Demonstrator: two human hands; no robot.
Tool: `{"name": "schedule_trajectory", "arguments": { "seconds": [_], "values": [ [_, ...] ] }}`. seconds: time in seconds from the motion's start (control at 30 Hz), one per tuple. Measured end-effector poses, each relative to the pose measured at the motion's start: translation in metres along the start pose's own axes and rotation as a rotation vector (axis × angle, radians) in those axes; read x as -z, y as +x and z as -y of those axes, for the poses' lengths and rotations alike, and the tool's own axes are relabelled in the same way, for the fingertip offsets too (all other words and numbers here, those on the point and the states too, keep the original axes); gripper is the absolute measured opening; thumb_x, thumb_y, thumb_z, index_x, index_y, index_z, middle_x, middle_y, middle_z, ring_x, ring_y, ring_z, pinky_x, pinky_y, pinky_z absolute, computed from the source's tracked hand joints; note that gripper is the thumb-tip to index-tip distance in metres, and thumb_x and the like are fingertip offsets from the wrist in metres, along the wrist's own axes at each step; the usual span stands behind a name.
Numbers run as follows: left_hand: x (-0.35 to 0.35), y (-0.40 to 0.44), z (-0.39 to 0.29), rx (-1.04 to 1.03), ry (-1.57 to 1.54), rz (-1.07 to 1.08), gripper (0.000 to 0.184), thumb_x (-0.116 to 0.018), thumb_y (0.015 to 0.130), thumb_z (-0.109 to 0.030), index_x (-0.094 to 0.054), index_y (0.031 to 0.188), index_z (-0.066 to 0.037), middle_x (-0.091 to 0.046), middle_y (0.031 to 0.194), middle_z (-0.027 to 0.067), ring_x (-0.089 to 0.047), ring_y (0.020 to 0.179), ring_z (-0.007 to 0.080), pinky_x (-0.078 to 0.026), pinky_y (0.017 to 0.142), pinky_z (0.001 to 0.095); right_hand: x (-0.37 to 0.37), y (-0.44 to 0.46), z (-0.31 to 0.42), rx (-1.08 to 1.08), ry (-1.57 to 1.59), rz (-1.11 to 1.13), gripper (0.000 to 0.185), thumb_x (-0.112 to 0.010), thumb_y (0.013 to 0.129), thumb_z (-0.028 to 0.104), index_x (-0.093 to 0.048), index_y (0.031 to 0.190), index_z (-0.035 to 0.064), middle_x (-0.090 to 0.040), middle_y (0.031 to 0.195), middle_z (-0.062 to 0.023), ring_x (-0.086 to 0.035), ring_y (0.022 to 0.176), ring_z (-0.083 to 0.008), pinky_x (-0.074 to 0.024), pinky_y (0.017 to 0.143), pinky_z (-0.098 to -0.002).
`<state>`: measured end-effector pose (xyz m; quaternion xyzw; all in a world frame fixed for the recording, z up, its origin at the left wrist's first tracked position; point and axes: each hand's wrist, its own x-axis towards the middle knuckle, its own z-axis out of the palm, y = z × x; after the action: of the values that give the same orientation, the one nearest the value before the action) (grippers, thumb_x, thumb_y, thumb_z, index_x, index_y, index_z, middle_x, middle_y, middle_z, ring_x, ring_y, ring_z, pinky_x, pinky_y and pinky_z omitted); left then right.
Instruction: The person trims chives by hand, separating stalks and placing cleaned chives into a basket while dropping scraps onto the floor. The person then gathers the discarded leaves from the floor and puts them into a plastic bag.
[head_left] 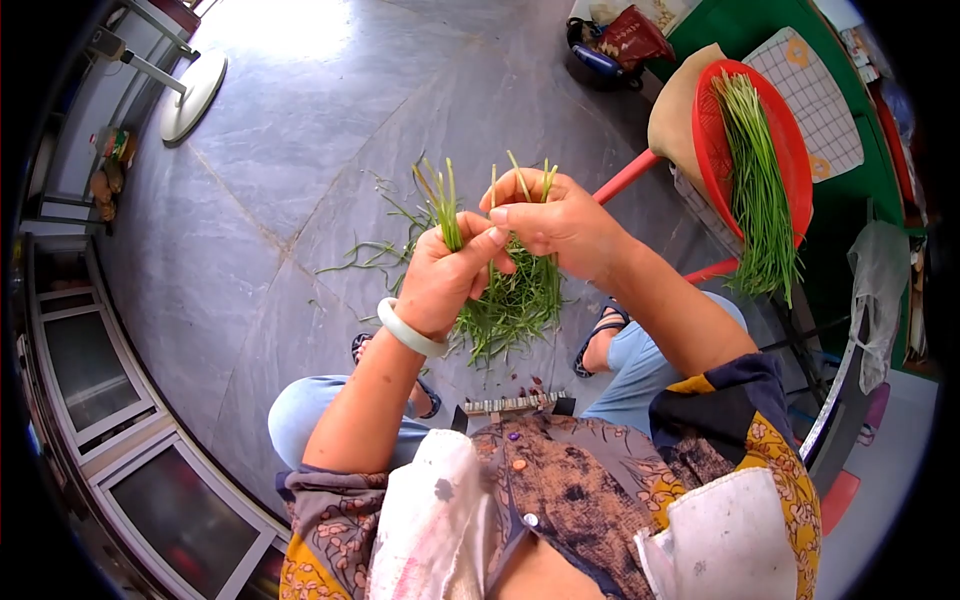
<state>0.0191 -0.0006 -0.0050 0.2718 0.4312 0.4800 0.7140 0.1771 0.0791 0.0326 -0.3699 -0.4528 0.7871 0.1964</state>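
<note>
A grey tiled floor (330, 120) spreads beneath the work, and a low cabinet (185, 520) with glass-paned doors stands well to the left of the left hand (440, 275). A green table (850, 195), bearing a white checked mat (805, 100), is well to the right of the right hand (575, 225). Nearer that hand, also on its right, a red basket (790, 140) carries a big sheaf of long green stalks (755, 180) that hangs over the rim. On the floor below the hands lies a loose heap of green bits (510, 310), partly hidden by them, with strays scattered past the left hand. A clear plastic bag (878, 290) hangs to the right of the sheaf. Between the right hand and the basket runs a red bar (625, 175). Ahead and to the right of the right hand sits a red packet (637, 37), its printing too small to read. The left hand is clamped on a bunch of green stalks (447, 215), pale ends up, a white bangle (400, 330) round its wrist. The right hand pinches a few thin stalks (549, 182) just beside the left thumb; whether they touch I cannot tell.
</note>
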Motion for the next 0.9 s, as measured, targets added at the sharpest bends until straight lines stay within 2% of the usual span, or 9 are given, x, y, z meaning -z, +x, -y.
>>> {"name": "schedule_trajectory", "arguments": {
  "seconds": [0.27,0.57,0.67,0.8,0.9],
  "values": [
    [-0.003,0.001,-0.001,-0.064,0.131,-0.024,0.014,-0.061,0.092,-0.017,-0.059,0.084,-0.006,-0.065,0.068,0.0038,-0.045,0.047,0.0041,-0.035,0.043,0.0193,0.001,0.002,-0.008,-0.029,0.080,-0.093,0.013,-0.061,0.084,0.015,-0.060,0.091,0.0046,-0.055,0.072,0.0027,-0.042,0.054,-0.0030,-0.0308,0.047,-0.0192],
    [-0.001,0.003,-0.002,-0.049,0.188,0.003,0.015,-0.061,0.091,-0.018,-0.059,0.082,-0.005,-0.065,0.068,0.0036,-0.045,0.047,0.0040,-0.036,0.043,0.0196,-0.001,0.003,-0.006,0.025,0.157,-0.196,0.007,-0.061,0.083,0.012,-0.061,0.086,0.0062,-0.051,0.067,0.0045,-0.038,0.050,-0.0021,-0.0270,0.044,-0.0191],
    [-0.003,0.001,0.000,-0.038,0.206,0.003,0.015,-0.061,0.093,-0.018,-0.058,0.083,-0.006,-0.064,0.068,0.0029,-0.043,0.047,0.0037,-0.033,0.043,0.0183,0.010,0.008,-0.002,0.058,0.182,-0.210,0.004,-0.060,0.083,0.011,-0.061,0.085,0.0069,-0.050,0.066,0.0042,-0.037,0.048,-0.0022,-0.0246,0.042,-0.0196],
    [-0.003,-0.001,0.004,0.000,0.214,-0.017,0.016,-0.061,0.092,-0.019,-0.059,0.083,-0.006,-0.064,0.067,0.0035,-0.044,0.047,0.0041,-0.033,0.042,0.0185,0.021,0.012,0.007,0.122,0.216,-0.304,0.006,-0.061,0.085,0.013,-0.061,0.086,0.0070,-0.054,0.072,0.0031,-0.037,0.046,-0.0020,-0.0239,0.040,-0.0203],
    [-0.002,0.000,0.003,-0.012,0.199,-0.048,0.015,-0.062,0.092,-0.019,-0.059,0.083,-0.006,-0.064,0.067,0.0035,-0.044,0.046,0.0041,-0.034,0.042,0.0185,0.012,0.007,0.001,0.007,0.123,-0.237,0.012,-0.064,0.085,0.018,-0.061,0.089,0.0072,-0.054,0.075,0.0037,-0.037,0.050,-0.0006,-0.0259,0.043,-0.0180]
  ]
}}
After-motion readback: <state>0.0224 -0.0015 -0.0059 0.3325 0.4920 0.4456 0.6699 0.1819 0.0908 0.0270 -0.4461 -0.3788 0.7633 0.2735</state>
